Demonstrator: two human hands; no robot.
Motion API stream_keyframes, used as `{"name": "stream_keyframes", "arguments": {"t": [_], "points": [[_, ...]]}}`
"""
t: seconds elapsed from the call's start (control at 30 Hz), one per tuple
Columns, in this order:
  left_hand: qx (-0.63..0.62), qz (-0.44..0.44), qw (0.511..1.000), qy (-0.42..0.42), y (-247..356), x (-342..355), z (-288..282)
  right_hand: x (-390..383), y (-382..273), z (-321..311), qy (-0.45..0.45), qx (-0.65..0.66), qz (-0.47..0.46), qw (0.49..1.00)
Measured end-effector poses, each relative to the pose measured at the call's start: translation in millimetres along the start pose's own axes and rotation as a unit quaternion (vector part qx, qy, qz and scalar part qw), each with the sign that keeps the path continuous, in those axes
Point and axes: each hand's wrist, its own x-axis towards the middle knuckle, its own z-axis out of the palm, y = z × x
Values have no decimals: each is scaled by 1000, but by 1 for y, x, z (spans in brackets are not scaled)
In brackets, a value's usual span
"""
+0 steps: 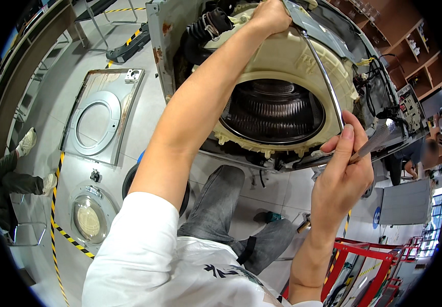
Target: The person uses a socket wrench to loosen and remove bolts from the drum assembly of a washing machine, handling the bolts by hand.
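Observation:
My left hand (271, 18) reaches to the top of the cream plastic tub (262, 61) of an opened washing machine, fingers closed beside a grey metal plate (320, 36); what they hold is hidden. A long steel rod (323, 74) slants from near it down to my right hand (346, 163). My right hand is closed on a metal tool handle (367, 148) with a knurled end, its thumb against the rod's lower end. The round opening with the dark steel drum (272, 110) lies between my arms. Exposed wires (369, 89) run along the machine's right side.
A detached panel (128, 102) and round door (88, 217) lie on the floor at left, near striped tape and another person's legs (13, 181). A red rack (379, 266) stands lower right. Another person (410, 161) is at far right, near shelves (420, 56).

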Motion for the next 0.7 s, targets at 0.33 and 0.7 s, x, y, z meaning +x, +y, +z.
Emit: {"name": "stream_keyframes", "arguments": {"t": [0.33, 0.7], "points": [[-36, -6, 999, -21, -7, 3, -2, 5, 2, 1, 0, -2, -1, 1000], [-48, 2, 999, -19, -6, 1, 1, 15, 6, 14, 4, 2, -41, 999]]}}
